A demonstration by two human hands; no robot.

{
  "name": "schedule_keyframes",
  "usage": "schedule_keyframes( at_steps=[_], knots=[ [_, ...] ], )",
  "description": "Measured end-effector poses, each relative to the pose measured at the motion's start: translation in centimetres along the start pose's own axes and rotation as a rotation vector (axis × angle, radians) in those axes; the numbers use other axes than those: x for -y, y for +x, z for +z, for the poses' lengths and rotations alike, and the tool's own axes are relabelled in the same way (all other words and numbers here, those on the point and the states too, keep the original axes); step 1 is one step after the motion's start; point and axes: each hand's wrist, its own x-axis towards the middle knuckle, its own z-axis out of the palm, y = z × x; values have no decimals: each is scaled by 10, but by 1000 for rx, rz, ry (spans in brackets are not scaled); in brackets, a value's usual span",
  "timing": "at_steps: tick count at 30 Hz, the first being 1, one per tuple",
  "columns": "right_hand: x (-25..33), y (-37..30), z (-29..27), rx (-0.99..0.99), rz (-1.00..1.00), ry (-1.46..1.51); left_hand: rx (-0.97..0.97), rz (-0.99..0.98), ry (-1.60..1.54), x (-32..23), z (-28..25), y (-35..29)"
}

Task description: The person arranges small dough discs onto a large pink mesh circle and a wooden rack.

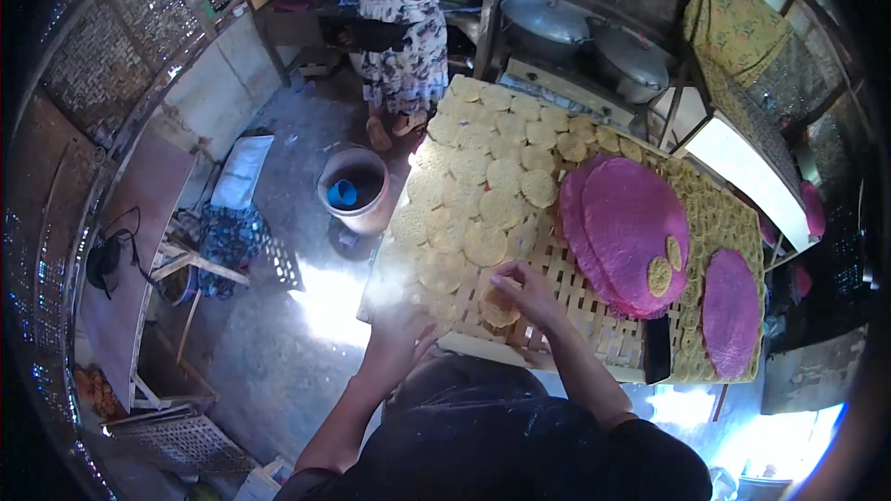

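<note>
The hands are apart: the right hand (525, 294) is closed on a small stack of browner discs (499, 309) above the near side of the slatted worktop (594, 339), while the left hand (401, 336) bends its fingers at the near left corner, its grip impossible to tell. Rows of pale yellow discs (483, 167) spread beyond, with large pink discs (622, 223) to the right.

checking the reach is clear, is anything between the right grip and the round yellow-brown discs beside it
Nothing visible: the right grip is right at the round yellow-brown discs. The large, round pink-purple sheets lie off to its right.
</note>
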Motion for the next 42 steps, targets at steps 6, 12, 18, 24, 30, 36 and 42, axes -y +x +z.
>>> schedule_keyframes(
  at_steps=[6, 12, 18, 24, 30, 36, 42],
  knots=[
    [-2, 3, -5, -16, 45, 412, -26, 4, -110, -4, -13, 25],
    [2, -7, 8, -28, 11, -185, -137, 19, 15, 8, -13, 38],
    [6, -32, -51, -289, -447, -726, -94, 101, -50, -28, 2, 83],
    [-33, -39, -293, -837, -79, -635, 158, 363, -416, -130, 82, 167],
    [-110, -20, -346, -700, 6, -637, 140, 464, -301, -229, 233, 256],
    [-279, -154, -474, -955, -164, -163, 255, 590, -176, -293, 263, 259],
    [-110, -164, -398, -650, -148, 997, 399, 177, -660, -252, 232, 225]
  ],
)
